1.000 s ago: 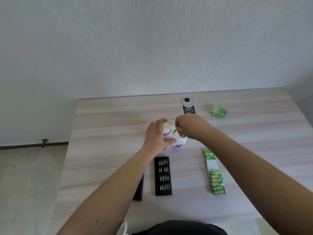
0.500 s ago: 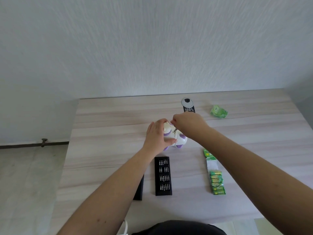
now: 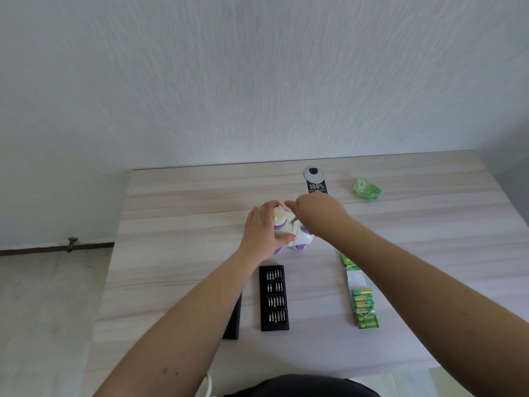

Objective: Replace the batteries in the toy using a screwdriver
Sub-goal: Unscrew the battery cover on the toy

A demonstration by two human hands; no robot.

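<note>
A: Where is the toy [image 3: 297, 236] sitting?

B: It is lying mid-tabletop [image 3: 177, 224], a white and purple body, tipped over between both hands.

A: What is the left hand [image 3: 264, 227] doing?

B: Its grip is wrapping the toy's left side, fingers curling over the top, thumb pressing along the near edge.

A: And the right hand [image 3: 317, 214]?

B: It is hovering over the toy's far side with fingers bunching downward. A thin metal shaft, the screwdriver [image 3: 293, 220], is poking out below the fingers and meeting the toy's body. The grip is pinching that tool; the handle itself is hiding under the hand.

A: What else is lying around?

B: A black bit tray [image 3: 274, 298] is sitting near the person, just this side of the toy, with rows of silver bits showing. A second black piece, the tray cover [image 3: 233, 319], is lying to its left, partly under the left forearm. A strip of green batteries [image 3: 363, 308] is running along the right, partly under the right forearm. A crumpled green wrapper [image 3: 366, 190] is resting at the far right. A black tag [image 3: 315, 181] reading "100%" with a round grey top is lying just beyond the right hand.
</note>
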